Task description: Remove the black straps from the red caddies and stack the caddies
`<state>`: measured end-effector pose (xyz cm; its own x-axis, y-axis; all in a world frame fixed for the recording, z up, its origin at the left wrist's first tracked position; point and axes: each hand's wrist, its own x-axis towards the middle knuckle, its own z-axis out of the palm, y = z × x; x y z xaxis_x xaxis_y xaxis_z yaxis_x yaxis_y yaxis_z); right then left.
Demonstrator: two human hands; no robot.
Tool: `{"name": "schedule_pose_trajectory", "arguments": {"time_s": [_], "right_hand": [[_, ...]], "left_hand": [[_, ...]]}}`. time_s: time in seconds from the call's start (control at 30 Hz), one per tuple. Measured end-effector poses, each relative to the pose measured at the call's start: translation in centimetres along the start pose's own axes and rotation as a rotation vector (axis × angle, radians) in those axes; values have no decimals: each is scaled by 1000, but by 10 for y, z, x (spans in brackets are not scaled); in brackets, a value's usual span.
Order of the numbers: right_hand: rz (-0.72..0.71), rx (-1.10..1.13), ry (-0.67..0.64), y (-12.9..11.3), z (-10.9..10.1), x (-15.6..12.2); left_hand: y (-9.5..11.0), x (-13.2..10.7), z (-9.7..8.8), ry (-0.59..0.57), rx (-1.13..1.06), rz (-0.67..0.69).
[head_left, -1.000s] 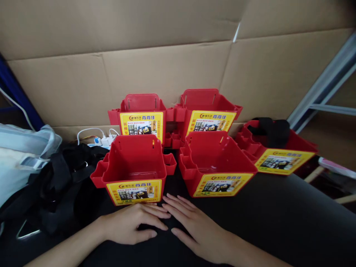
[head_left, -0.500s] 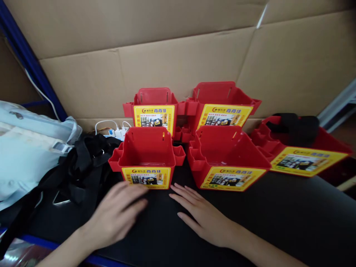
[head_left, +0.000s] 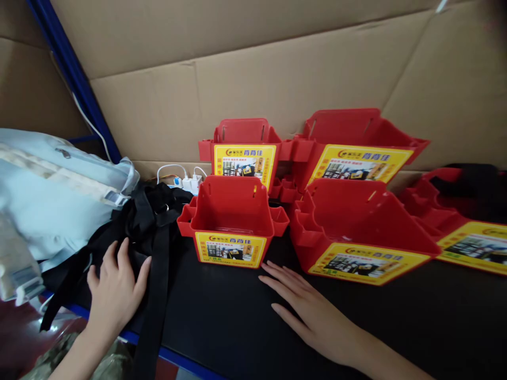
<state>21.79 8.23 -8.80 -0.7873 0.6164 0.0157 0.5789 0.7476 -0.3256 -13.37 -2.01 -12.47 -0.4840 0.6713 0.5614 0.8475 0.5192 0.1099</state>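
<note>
My left hand (head_left: 115, 289) lies with fingers spread on a heap of black straps (head_left: 148, 227) at the left of the black table (head_left: 245, 327). My right hand (head_left: 308, 311) rests flat and open on the table, its fingertips just in front of the nearest red plastic bin (head_left: 233, 221) with a yellow label. A second red bin (head_left: 358, 235) stands to the right of it. Two more red bins (head_left: 245, 145) (head_left: 352, 142) stand behind, against the cardboard. Neither hand holds anything.
A pale blue bag (head_left: 51, 190) lies at the far left beside the straps. A white power strip with plugs (head_left: 186, 182) sits behind them. Another red bin (head_left: 467, 221) with something black in it is at the right edge. A cardboard wall (head_left: 277, 68) closes the back.
My left hand has moved left from in front of the nearest bin onto the black straps. The view has swung left. My right hand has stayed flat on the table.
</note>
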Motion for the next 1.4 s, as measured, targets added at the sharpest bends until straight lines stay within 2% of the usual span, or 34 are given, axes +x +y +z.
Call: {"name": "schedule_pose_trajectory", "arguments": {"time_s": [0.07,0.2,0.33,0.43,0.53,0.67,0.87,0.97,1.1,1.4], "right_hand": [[3,-16,-15,0,-1,0],[2,-40,-34,0,0,1],[1,-54,-34,2,3,1],[-4,-50,-27,4,5,1],[-9,-43,-12,4,5,1],[-22,-14,15,3,4,1],[-29,-13,16,3,5,1],[-18,-28,-3,3,4,1],[-21,-7,-3,5,4,1],[-32,-6,25,7,8,1]], "left_hand": [[1,-2,-1,-17,21,-37],[0,-9,-2,64,62,-94],[-1,-11,-2,-21,38,-113],[-4,-10,-1,-21,22,-92],[-5,-10,0,-27,0,7],[3,-5,5,-93,-57,212],[28,27,14,-162,-64,382],[32,33,14,-159,-12,349],[25,26,12,-161,23,246],[20,21,16,-196,5,260]]}}
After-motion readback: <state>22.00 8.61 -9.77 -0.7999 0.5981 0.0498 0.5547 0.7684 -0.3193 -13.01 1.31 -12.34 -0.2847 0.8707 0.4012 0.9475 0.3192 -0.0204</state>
